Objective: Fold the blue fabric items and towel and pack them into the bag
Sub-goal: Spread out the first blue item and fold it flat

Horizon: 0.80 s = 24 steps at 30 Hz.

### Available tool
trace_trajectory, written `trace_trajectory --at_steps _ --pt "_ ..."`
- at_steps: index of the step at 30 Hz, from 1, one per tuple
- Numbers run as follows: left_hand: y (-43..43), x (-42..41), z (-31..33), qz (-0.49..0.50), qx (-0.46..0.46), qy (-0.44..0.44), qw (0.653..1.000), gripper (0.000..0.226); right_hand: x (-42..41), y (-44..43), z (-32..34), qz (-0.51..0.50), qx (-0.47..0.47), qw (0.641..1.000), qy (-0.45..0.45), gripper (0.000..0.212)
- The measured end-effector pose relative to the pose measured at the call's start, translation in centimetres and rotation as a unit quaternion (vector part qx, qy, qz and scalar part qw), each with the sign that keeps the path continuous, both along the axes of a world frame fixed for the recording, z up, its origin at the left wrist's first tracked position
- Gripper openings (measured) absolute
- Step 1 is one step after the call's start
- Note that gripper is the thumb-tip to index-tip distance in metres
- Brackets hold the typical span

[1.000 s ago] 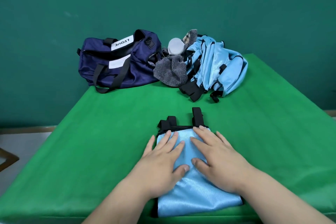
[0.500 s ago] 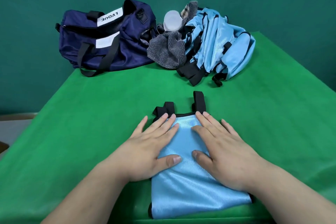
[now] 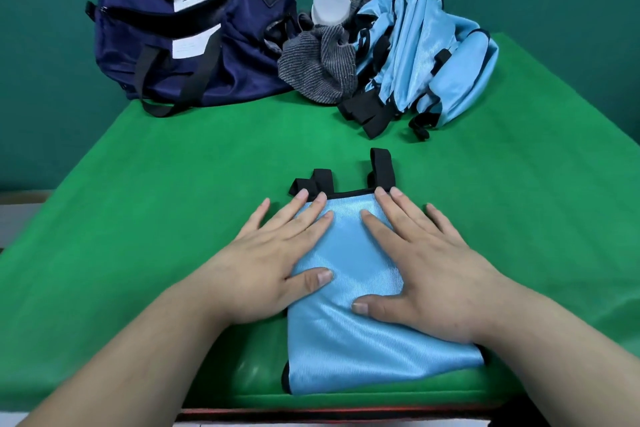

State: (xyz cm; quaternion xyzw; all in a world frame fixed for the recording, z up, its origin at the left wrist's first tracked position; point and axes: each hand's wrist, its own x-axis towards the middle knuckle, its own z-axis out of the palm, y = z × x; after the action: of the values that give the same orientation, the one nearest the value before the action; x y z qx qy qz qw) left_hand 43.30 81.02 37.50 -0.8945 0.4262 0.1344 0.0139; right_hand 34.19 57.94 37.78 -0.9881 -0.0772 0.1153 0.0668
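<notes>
I note both palms flat on the folded blue item [image 3: 356,340], near edge of the desk [image 3: 173,218]: left hand [image 3: 270,263] and right hand [image 3: 426,267], fingers [image 3: 304,218] straight, pressing, gripping nothing. Far side: navy bag [image 3: 194,42], striped towel [image 3: 318,66], heaped blue fabric [image 3: 433,48].

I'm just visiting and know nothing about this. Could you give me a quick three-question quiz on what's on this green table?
1. True or false: the left hand and right hand both press flat on the folded blue item.
2. What lies between the navy bag and the blue fabric pile? A) grey striped towel B) shoe C) book
3. Fill in: the folded item's black straps point ___ from the person.
Key: 1 true; 2 A; 3 away.
</notes>
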Motion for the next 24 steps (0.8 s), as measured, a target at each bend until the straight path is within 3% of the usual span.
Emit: trace_trajectory --at_steps 7,13,19,21,24 --pt "0.1 0.2 -0.4 0.002 -0.026 0.008 1.000 0.082 -1.4 1.2 0.8 -0.007 -0.048 0.998 -0.037 0.122" --pt "0.2 0.2 -1.0 0.011 -0.057 -0.004 0.998 0.077 -2.9 1.8 0.1 -0.001 -0.048 0.999 -0.014 0.124" --pt "1.6 -2.2 -0.7 0.055 -0.280 0.013 0.958 0.066 -4.8 -0.3 -0.7 0.013 0.125 0.987 -0.104 0.098" --pt "2.3 -4.3 -0.5 0.037 -0.275 0.015 0.961 0.069 -5.9 -1.2 -1.0 0.017 0.148 0.981 -0.125 0.088" --pt "3.1 -6.4 -0.9 0.026 -0.195 -0.036 0.980 0.072 -7.1 -1.6 -1.5 0.020 0.147 0.981 -0.122 0.084"
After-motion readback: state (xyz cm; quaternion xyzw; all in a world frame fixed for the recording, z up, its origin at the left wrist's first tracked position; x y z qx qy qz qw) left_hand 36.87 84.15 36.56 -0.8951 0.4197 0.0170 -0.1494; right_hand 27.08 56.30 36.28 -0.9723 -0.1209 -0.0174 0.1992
